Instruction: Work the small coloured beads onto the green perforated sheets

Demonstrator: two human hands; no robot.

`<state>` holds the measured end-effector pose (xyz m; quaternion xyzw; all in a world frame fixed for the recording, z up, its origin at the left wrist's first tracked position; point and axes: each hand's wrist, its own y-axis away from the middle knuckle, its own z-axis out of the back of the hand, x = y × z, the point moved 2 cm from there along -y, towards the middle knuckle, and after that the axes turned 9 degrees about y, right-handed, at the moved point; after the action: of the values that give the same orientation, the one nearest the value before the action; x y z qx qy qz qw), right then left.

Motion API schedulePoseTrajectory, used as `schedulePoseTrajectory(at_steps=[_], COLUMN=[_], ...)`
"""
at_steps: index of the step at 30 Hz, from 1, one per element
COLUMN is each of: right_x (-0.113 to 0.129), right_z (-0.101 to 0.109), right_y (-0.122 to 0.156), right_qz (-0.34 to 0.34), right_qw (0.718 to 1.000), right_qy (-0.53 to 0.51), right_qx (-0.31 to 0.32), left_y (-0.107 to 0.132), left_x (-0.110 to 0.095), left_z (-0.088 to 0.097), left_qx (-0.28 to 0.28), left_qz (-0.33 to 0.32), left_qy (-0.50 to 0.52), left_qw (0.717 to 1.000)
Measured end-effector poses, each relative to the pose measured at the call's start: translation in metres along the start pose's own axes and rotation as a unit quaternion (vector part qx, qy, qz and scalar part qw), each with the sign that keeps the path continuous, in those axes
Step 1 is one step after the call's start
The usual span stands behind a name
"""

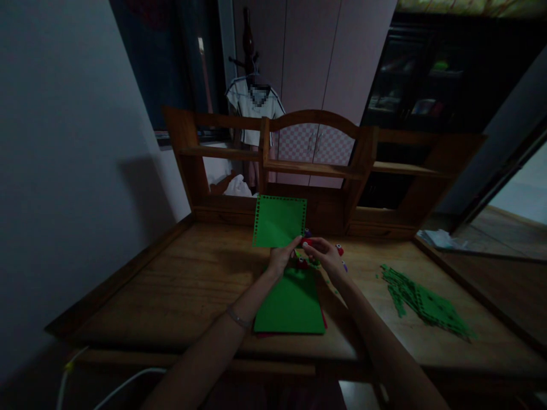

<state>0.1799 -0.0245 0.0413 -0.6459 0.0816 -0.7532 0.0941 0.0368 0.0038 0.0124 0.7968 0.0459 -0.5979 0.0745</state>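
On the wooden surface (171, 285), a green paper stack (290, 304) is laid. Beyond it, a hole-edged green sheet (280, 222) is clamped at lower right by fingers of the left hand (280, 260); there, a red punch (306, 242) is gripped by those of the right hand (328, 256).

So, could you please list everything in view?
Desk: 1, brown, across the foreground
Raised sheet: 1, green, centre
Held gadget: 1, red, at sheet's lower right
Small gadgets: at least 4, red or purple, around it
Paper stack: 1, green over red, desk front
Cut scraps: many, green, desk right
Shelf: 1, brown, desk back
Shirt: 1, white, behind shelf
Wardrobe: 1, pinkish, behind shirt
Cabinet: 1, dark, back right
Cable: 1+, white, lower left
Left hand: 1, below sheet
Right hand: 1, at held gadget
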Motion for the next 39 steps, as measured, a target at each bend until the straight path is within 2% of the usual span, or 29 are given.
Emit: schedulePoseTrajectory(at_steps=[6,12,22,27,35,39], right_x=[-0.005,-0.009,-0.023,-0.022,-0.023,-0.028], right_z=[-0.001,-0.006,-0.005,-0.006,0.000,0.003], right_y=[0.001,0.002,-0.003,-0.004,-0.004,-0.007], right_qz=[-0.025,-0.049,-0.089,-0.096,-0.089,-0.088], right_qw=[0.999,0.997,0.982,0.969,0.975,0.975], right_qy=[-0.021,-0.064,-0.166,-0.226,-0.202,-0.206], right_qx=[0.007,-0.009,-0.002,0.014,0.000,-0.016], left_y=[0.002,0.006,0.000,-0.002,0.000,-0.002], left_x=[-0.001,-0.006,0.005,0.006,0.001,0.003], left_z=[-0.002,-0.001,0.000,0.000,-0.001,-0.003], left_qx=[-0.002,0.008,0.028,0.021,0.032,0.064], left_qz=[-0.010,0.021,0.034,0.030,0.020,-0.002], left_qy=[0.015,0.007,0.022,0.013,-0.024,-0.055], left_qw=[1.000,1.000,0.999,0.999,0.999,0.996])
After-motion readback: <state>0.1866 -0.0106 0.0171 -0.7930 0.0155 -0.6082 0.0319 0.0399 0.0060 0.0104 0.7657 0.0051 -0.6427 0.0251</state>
